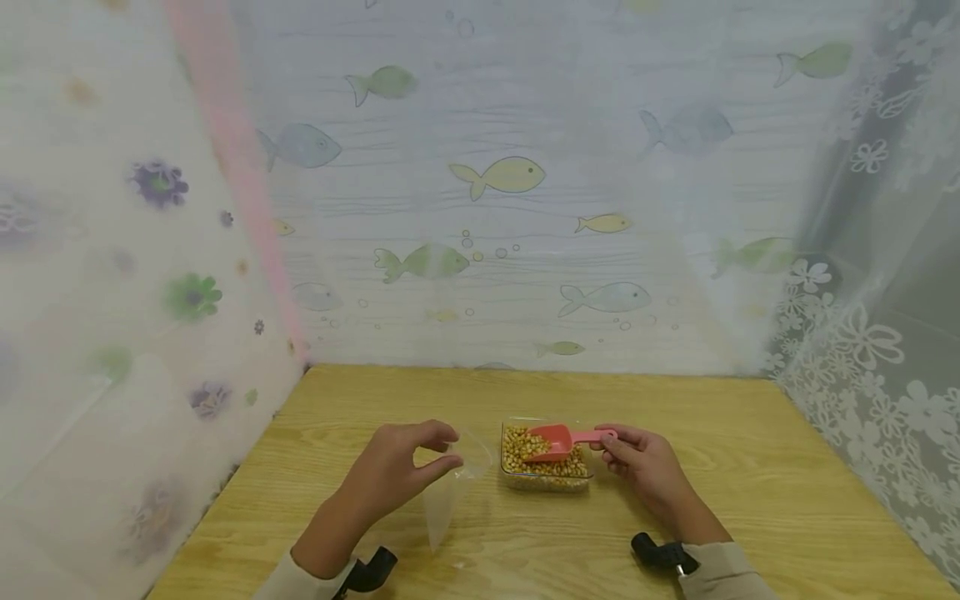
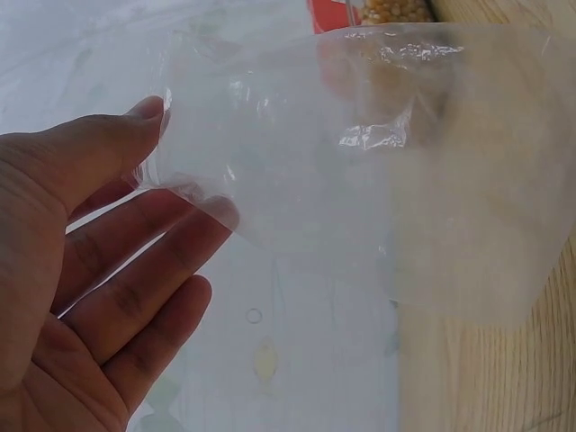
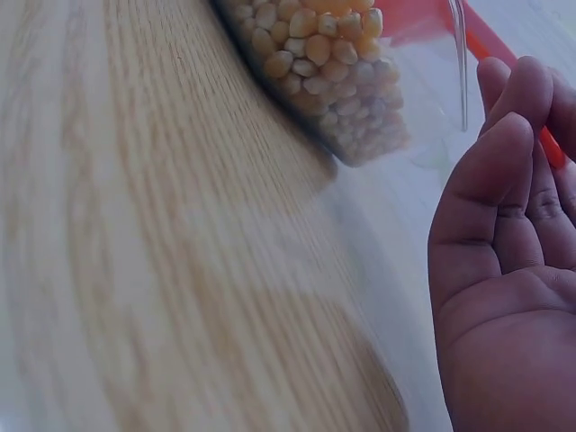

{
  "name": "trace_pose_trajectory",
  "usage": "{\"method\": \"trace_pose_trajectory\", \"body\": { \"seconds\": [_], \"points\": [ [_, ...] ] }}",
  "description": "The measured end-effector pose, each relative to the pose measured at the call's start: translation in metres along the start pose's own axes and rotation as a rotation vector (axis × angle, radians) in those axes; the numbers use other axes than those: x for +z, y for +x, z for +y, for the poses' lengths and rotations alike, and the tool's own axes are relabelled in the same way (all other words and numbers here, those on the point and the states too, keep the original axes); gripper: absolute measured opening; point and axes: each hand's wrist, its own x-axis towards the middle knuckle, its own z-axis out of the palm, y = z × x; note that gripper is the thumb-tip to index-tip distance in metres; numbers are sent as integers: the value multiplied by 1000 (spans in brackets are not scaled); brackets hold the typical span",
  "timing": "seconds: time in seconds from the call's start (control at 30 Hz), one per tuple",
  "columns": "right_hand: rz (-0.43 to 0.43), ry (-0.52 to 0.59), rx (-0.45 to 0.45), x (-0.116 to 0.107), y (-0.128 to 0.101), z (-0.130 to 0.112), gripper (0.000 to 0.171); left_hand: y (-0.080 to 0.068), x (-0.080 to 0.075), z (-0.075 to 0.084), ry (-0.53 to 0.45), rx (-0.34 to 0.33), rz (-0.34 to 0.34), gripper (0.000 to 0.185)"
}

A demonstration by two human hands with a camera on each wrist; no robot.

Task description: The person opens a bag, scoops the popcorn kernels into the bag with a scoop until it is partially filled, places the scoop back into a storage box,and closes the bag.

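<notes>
My left hand [image 1: 388, 471] pinches a clear plastic bag [image 1: 444, 504] by its upper edge, between thumb and fingers. In the left wrist view the bag [image 2: 306, 171] hangs out to the right of the fingertips, see-through and with nothing inside. A glass container [image 1: 546, 482] of yellow corn kernels [image 1: 514, 452] stands to the right of the bag. My right hand [image 1: 651, 473] grips the handle of a red scoop [image 1: 557, 442], whose bowl lies over the kernels with some in it. The right wrist view shows the kernels [image 3: 319, 54] through the glass, left of the fingers.
The wooden table [image 1: 600, 542] carries the container near its middle. Behind it hangs a curtain [image 1: 502, 275] printed with fish, and a flowered curtain [image 1: 150, 333] runs along the left. Lace-patterned sheeting [image 1: 870, 342] borders the right. Each wrist wears a black device [image 1: 371, 571].
</notes>
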Motion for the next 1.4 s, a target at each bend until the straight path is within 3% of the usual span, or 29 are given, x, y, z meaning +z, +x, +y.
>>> {"method": "trace_pose_trajectory", "body": {
  "seconds": [0.33,0.6,0.97,1.27,1.4],
  "points": [
    [-38,111,-25,-1,-3,-2,50,0,4,1,-11,5,-8,23],
    [-50,138,-48,-4,-2,0,27,1,5,2,-23,-3,-25,22],
    [-143,248,-108,-2,-6,-7,31,1,8,4,-23,-4,-42,22],
    [-130,179,-129,0,-7,-16,35,1,8,6,-21,-11,-53,22],
    [-149,208,-125,4,-7,-17,29,1,9,5,-20,1,-50,22]
  ]
}}
